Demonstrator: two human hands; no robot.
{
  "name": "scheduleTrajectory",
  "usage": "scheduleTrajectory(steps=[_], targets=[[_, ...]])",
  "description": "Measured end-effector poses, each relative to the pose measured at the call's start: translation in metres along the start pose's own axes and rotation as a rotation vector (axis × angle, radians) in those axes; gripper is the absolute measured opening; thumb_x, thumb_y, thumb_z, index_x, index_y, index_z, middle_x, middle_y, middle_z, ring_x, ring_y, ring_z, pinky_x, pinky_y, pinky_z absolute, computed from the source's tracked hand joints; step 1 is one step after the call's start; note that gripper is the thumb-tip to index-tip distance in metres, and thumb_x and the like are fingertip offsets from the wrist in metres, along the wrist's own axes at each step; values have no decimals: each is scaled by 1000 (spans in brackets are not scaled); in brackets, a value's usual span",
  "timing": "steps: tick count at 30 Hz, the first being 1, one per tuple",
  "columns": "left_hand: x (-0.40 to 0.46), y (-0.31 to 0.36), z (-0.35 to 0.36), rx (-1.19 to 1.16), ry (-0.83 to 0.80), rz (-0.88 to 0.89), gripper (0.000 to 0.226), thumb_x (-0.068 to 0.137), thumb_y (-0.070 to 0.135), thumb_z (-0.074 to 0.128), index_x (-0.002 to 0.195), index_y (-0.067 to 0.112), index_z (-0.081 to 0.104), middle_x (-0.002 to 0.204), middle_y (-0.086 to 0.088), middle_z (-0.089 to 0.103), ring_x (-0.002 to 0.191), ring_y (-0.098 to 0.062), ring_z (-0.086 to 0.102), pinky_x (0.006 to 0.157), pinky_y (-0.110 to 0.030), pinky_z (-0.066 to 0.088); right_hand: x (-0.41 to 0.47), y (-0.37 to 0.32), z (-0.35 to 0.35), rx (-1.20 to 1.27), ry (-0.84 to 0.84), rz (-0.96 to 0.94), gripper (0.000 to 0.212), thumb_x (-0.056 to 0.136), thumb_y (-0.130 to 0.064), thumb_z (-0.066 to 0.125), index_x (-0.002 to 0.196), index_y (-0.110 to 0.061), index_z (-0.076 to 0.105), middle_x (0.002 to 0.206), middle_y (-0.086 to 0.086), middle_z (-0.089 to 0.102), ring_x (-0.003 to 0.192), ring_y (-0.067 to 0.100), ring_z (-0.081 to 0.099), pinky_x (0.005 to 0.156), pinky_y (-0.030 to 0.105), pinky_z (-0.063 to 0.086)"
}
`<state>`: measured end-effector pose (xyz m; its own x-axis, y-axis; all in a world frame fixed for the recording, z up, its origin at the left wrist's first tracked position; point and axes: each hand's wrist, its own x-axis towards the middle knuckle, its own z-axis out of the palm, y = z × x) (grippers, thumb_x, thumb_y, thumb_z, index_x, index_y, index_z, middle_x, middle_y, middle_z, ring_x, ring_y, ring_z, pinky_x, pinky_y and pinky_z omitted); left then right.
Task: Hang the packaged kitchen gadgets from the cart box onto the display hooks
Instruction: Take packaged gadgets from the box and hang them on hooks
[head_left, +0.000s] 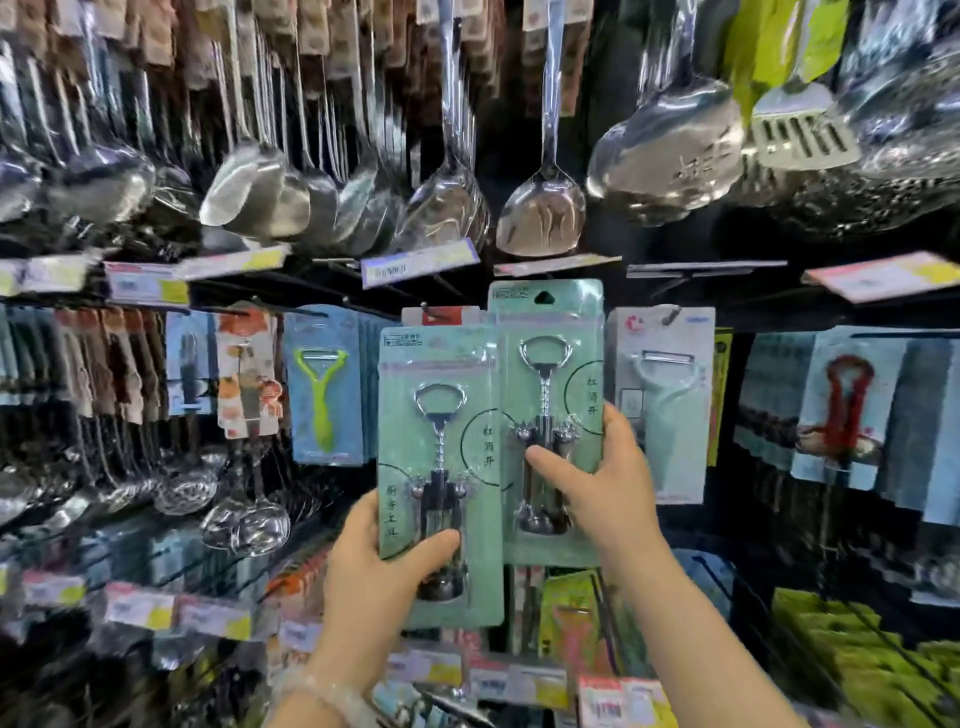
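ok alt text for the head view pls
Two hands each hold up a green-carded corkscrew pack before a shop display: left hand grips the lower pack, right hand the higher pack. Steel ladles hang above.

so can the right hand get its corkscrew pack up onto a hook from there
Probably yes. The right hand holds its corkscrew pack upright, its hang hole uncovered at the top and level with the row of hooks. The left hand's pack sits lower, overlapping only its left edge. Which hook it is aimed at is unclear.

Both forearms bare, no sleeves; pale beaded bracelet, prob. translucent, on left wrist.
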<state>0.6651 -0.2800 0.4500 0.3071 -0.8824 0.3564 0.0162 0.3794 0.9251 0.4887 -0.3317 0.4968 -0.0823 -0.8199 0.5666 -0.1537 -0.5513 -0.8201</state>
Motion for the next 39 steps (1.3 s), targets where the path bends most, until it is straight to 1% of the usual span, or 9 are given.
scheduleTrajectory(steps=[3, 6, 9, 15, 20, 25, 28, 34, 39], targets=[[14, -8, -10, 15, -19, -3, 48, 68, 8, 82, 103, 32, 58, 96, 7, 72, 92, -17, 68, 88, -42, 52, 11, 0, 8, 13, 53, 23, 88, 75, -27, 78, 146, -23, 26, 142, -9, 39, 129, 10, 37, 108, 31, 31], [28, -15, -16, -12, -31, -23, 52, 66, 11, 84, 108, 30, 59, 100, 4, 72, 96, -20, 67, 92, -43, 51, 15, 8, 13, 10, 80, 57, 87, 75, -23, 77, 146, -18, 27, 138, -9, 39, 132, 14, 36, 108, 30, 30], [37, -20, -16, -32, -54, -27, 51, 66, 6, 82, 104, 31, 59, 98, 2, 73, 93, -20, 68, 89, -40, 51, 21, 21, 17, -25, 103, 100, 89, 76, -25, 77, 148, -16, 25, 150, -1, 32, 138, 18, 30, 114, 38, 27], [46, -30, -8, -53, -95, -27, 49, 68, 1, 80, 100, 30, 58, 90, 5, 73, 85, -13, 68, 70, -23, 49, 49, 41, 25, -227, 84, 171, 91, 83, -33, 70, 151, -16, 12, 156, 3, 22, 142, 20, 23, 114, 35, 24], [50, -38, 5, -77, -116, -27, 51, 67, -1, 80, 106, 23, 59, 94, 0, 72, 88, -17, 68, 69, -24, 50, 42, 43, 25, -448, 53, 184, 83, 92, -37, 56, 151, -13, 2, 154, 8, 16, 142, 23, 19, 113, 32, 20], [50, -45, 21, -138, -136, -16, 45, 73, -4, 75, 107, 20, 59, 89, 0, 73, 79, -10, 69, 66, -19, 52, -16, 39, 37, -210, 2, 122, 59, 92, -39, 53, 142, -35, 23, 137, -16, 40, 111, -13, 44, 96, 12, 33], [46, -47, 30, -191, -195, -3, 45, 80, -6, 67, 113, 22, 58, 97, 3, 74, 91, -12, 69, 81, -29, 53, -43, 45, 46, -48, -27, 123, 60, 89, -30, 61, 130, -52, 25, 127, -22, 52, 106, -10, 55, 93, 17, 46], [43, -21, 47, -224, -329, 130, 43, 88, -2, 59, 121, 24, 55, 112, 7, 70, 105, -10, 65, 89, -29, 52, -38, 27, 36, 0, 105, -6, 66, 91, -15, 59, 123, -63, 27, 142, -14, 44, 125, 0, 47, 107, 32, 40], [54, -2, 61, -195, -346, 210, 40, 88, -2, 58, 119, 23, 57, 108, 10, 71, 103, -7, 65, 87, -23, 53, -23, 12, 26, -17, 136, -63, 66, 93, -14, 56, 126, -58, 20, 139, -36, 23, 123, -25, 22, 107, 13, 23]])
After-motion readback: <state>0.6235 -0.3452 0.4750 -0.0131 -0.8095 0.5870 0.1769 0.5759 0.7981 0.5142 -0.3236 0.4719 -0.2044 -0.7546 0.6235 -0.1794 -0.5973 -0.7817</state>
